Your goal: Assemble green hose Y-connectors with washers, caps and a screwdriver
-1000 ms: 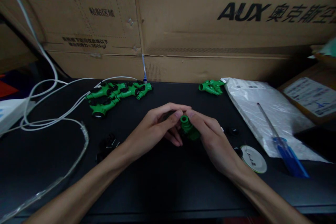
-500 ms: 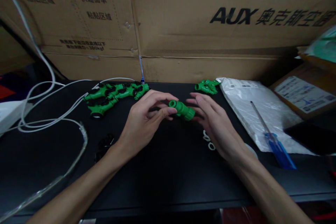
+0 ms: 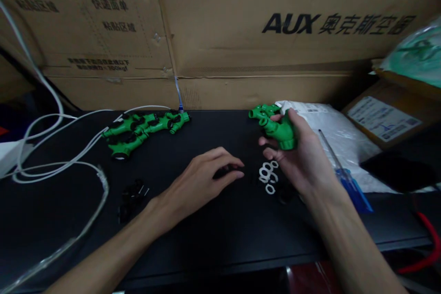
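Note:
In my right hand (image 3: 303, 156) is a green plastic Y-shaped hose connector (image 3: 280, 132), gripped with its round openings turned to the left. My left hand (image 3: 213, 170) is low over the black table, its thumb and fingertips a little apart with nothing visible between them. White ring washers (image 3: 268, 172), several of them, lie between my hands, nearest to the left fingertips. Just behind the held connector are more green connectors (image 3: 263, 111). A row of green connectors with black parts (image 3: 141, 128) rests at the back left. Small black parts (image 3: 131, 197) lie beside my left forearm.
White cables (image 3: 62, 161) loop across the left side. A large cardboard box (image 3: 220, 23) stands along the back. On the right are a white plastic mailer (image 3: 317, 119), a blue-handled screwdriver (image 3: 351, 188), a black phone-like object (image 3: 396, 172) and a smaller carton (image 3: 386, 110).
The green connector has passed from my left hand into my right hand and moved right. My left hand has let go and come down toward the washers. The view has shifted slightly right.

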The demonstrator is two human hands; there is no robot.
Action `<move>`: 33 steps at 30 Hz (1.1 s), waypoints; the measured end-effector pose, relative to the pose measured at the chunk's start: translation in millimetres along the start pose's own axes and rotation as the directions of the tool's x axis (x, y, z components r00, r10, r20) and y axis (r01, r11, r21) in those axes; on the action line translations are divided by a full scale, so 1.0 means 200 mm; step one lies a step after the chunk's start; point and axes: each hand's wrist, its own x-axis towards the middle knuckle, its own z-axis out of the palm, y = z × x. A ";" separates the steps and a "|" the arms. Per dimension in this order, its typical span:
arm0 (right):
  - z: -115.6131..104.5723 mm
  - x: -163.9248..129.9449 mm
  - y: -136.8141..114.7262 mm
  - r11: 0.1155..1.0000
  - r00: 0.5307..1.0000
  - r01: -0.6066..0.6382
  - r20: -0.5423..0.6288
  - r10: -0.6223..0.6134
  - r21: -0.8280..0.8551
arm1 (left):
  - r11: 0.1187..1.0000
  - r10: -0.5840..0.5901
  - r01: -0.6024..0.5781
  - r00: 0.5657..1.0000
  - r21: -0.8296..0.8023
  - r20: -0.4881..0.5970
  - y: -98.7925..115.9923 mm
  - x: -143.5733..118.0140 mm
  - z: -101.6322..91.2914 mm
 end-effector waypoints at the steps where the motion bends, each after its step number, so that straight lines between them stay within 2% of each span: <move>1: 0.00 0.00 -0.01 0.999 0.999 -0.036 0.002 0.036 0.020 | 1.000 0.009 -0.011 0.999 0.026 0.046 0.00 0.01 0.02; 4: 0.01 0.00 0.00 0.990 0.991 -0.132 0.031 0.131 0.052 | 0.994 0.041 -0.053 0.991 0.092 0.126 0.02 0.04 0.07; 8: 0.01 -0.01 0.01 0.987 0.987 -0.146 0.073 0.141 0.066 | 0.984 0.105 -0.130 0.975 0.120 0.197 0.04 0.10 0.12; 12: 0.01 -0.03 0.02 0.987 0.982 -0.141 0.139 0.130 0.074 | 0.989 0.100 -0.116 0.982 0.093 0.160 0.04 0.12 0.16; 17: 0.03 -0.06 0.03 0.998 0.966 -0.046 0.252 0.053 -0.031 | 0.998 0.054 -0.056 0.987 0.012 0.155 0.05 0.11 0.19; 22: 0.04 -0.08 0.05 0.993 0.960 -0.001 0.278 0.035 -0.122 | 0.994 0.023 -0.007 0.989 -0.108 0.144 0.06 0.11 0.19; 25: 0.03 -0.08 0.05 0.989 0.965 0.029 0.261 0.010 -0.144 | 0.987 0.031 -0.010 0.992 -0.162 0.125 0.07 0.10 0.13; 29: 0.02 -0.07 0.04 0.992 0.967 0.014 0.254 0.018 -0.125 | 0.933 -0.001 0.068 0.982 -0.353 0.188 0.10 0.08 -0.04; 31: 0.02 -0.06 0.04 0.994 0.962 -0.010 0.270 0.040 -0.111 | 0.860 -0.062 0.114 0.991 -0.498 0.120 0.09 0.08 -0.13; 33: 0.03 -0.07 0.05 0.989 0.949 -0.019 0.308 0.063 -0.145 | 0.789 -0.140 0.105 0.990 -0.606 -0.012 0.06 0.09 -0.19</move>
